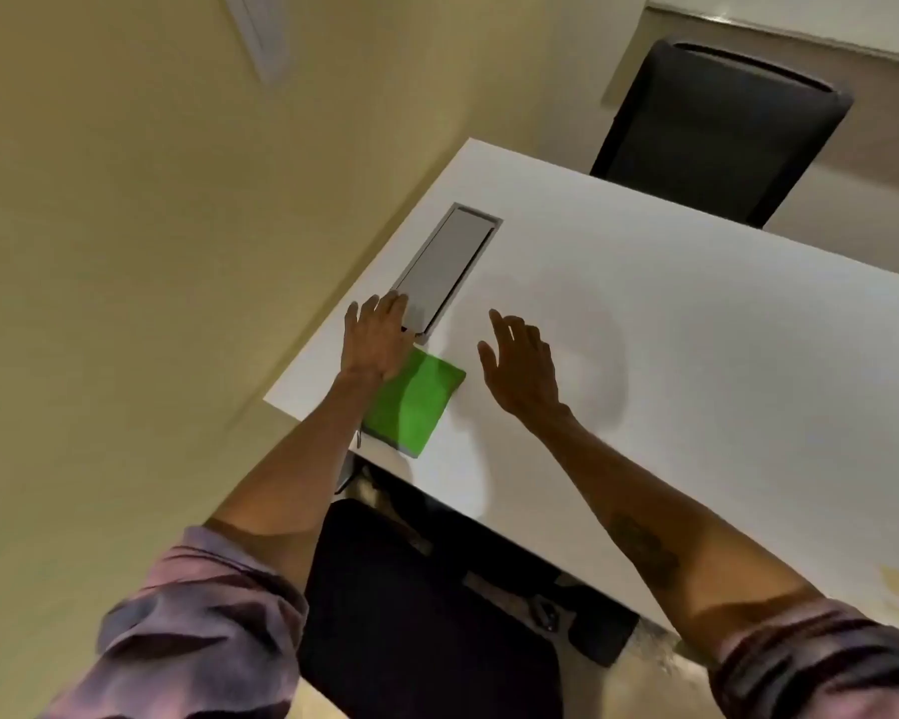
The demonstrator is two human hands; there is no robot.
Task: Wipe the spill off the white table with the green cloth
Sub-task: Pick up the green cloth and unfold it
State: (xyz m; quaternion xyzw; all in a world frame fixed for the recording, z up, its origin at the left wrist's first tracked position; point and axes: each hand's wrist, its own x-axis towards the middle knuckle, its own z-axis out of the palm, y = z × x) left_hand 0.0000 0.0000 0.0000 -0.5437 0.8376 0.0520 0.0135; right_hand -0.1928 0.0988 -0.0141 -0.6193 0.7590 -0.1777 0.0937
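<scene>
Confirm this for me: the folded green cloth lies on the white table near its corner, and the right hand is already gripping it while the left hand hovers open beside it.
Not quite. The green cloth does lie folded on the white table near its corner, but neither hand grips it. In the head view the right hand hovers open beside the cloth, and the left hand is open too, partly over its far edge.

No readable text or labels anywhere.

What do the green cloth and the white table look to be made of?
Green cloth: soft fabric, probably microfibre; matte, folded flat, with a stitched grey edge. White table: smooth laminate or painted board, judging by its even, faintly glossy surface; the core is not visible.
</scene>
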